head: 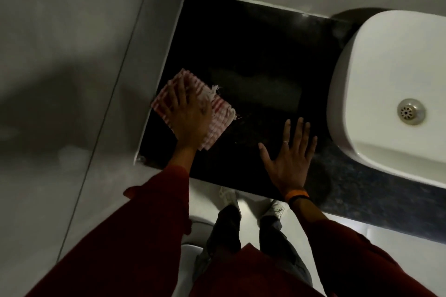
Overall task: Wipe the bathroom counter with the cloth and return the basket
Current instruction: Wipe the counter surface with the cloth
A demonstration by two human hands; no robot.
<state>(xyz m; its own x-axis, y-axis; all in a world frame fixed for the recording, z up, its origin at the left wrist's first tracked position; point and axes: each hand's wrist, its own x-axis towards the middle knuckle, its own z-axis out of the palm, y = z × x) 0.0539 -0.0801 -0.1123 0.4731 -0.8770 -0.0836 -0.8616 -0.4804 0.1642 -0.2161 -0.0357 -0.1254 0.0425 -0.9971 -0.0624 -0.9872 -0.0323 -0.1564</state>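
Down at centre left: left hand (187, 113) flat, fingers spread, pressing folded red-and-white checked cloth (193, 109) onto black counter (253, 55), near its left edge beside grey wall (72, 43). Right of centre: right hand (288, 155) wide, palm down, resting bare on counter, holding nothing, well apart from cloth. White basin (386, 67) with metal drain (411, 111) at frame right.

left hand (187, 115) flat on cloth (217, 113), counter (253, 55) perhaps damp
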